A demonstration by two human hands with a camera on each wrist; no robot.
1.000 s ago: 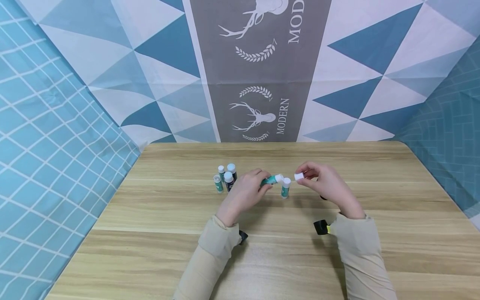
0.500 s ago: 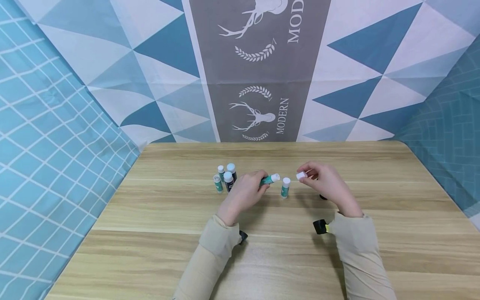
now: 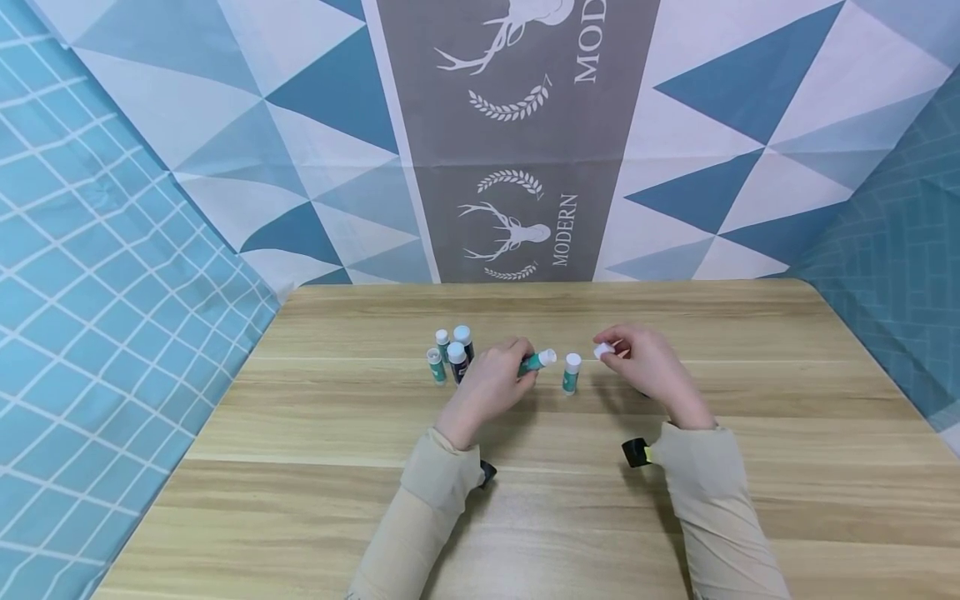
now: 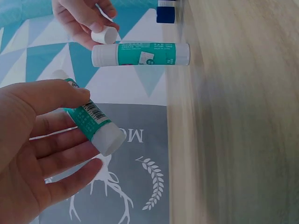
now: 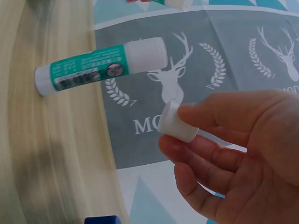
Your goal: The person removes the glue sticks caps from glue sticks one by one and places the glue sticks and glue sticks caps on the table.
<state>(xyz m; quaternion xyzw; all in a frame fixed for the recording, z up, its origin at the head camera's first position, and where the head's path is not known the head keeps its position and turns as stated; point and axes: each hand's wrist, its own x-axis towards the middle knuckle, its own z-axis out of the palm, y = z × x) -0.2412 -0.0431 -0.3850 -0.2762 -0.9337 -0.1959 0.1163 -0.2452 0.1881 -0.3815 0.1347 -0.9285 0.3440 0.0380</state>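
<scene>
My left hand [image 3: 491,377] pinches a green-and-white glue stick [image 3: 531,363] above the table, its white end pointing right. The left wrist view shows a barcode on the label of this glue stick [image 4: 91,114], held between thumb and fingers. My right hand [image 3: 647,360] pinches a small white cap [image 3: 602,350] between thumb and fingers; in the right wrist view the cap [image 5: 177,123] is tilted. Between the hands, another green glue stick [image 3: 571,375] stands upright with a white top, touched by neither hand.
Left of my left hand stand a green stick [image 3: 436,367], dark bottle-like sticks [image 3: 457,365] with pale caps, and others. A dark blue object [image 4: 166,14] lies beyond the right hand, mostly hidden. The wooden table [image 3: 337,500] meets a patterned cloth backdrop [image 3: 517,142].
My left hand has drawn the glue stick slightly left, away from the standing one. The cap in my right hand has tilted a little and shifted slightly.
</scene>
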